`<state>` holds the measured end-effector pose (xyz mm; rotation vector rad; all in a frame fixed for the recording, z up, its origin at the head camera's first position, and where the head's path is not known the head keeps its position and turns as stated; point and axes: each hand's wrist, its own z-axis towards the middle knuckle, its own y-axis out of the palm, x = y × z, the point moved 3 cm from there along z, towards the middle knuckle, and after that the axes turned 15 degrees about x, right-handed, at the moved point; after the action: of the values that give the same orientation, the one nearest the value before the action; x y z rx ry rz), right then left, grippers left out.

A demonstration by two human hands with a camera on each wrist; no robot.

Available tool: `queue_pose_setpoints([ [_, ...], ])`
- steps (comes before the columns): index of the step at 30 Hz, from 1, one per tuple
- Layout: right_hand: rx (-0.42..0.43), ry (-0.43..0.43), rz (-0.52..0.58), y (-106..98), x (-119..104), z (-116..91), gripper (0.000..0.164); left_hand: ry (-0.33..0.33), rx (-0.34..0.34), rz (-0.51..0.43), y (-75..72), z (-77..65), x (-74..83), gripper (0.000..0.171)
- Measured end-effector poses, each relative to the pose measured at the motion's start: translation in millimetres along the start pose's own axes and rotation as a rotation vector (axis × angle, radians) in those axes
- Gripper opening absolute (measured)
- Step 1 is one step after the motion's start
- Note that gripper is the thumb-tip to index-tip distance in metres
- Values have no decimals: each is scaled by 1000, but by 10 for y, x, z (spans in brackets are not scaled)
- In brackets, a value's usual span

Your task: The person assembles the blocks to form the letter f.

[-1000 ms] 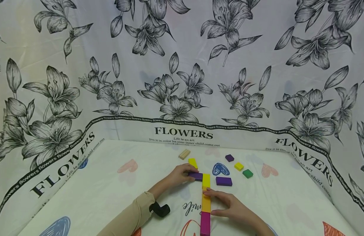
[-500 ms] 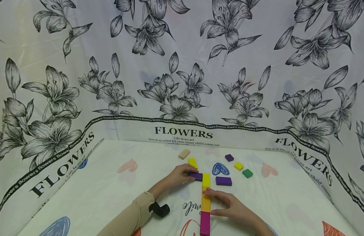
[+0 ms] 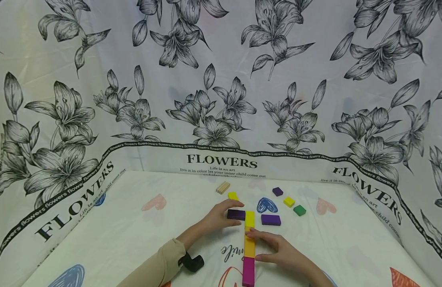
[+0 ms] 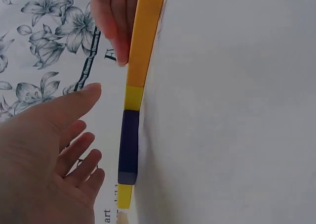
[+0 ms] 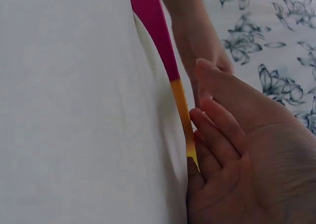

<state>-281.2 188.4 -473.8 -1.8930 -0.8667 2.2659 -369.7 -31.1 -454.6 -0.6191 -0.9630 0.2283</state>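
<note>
We judge placing step: purple block abuts yellow block; left hand released, right hand lax against orange block. Next calls for withdrawing left.

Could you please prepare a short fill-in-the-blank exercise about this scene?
1. In the row, the colour next to the magenta block is ____.
2. In the head view, the left hand has its thumb and a finger on either side of a long block coloured ____.
3. The loose block farthest right in the head view is ____.

Missing words: orange; purple; green.
</note>
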Motion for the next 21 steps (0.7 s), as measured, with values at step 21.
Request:
queue_pose_setpoints([
  [21, 543, 153, -169, -344, 94, 67, 68, -8, -156, -238, 181, -509, 398, 61],
])
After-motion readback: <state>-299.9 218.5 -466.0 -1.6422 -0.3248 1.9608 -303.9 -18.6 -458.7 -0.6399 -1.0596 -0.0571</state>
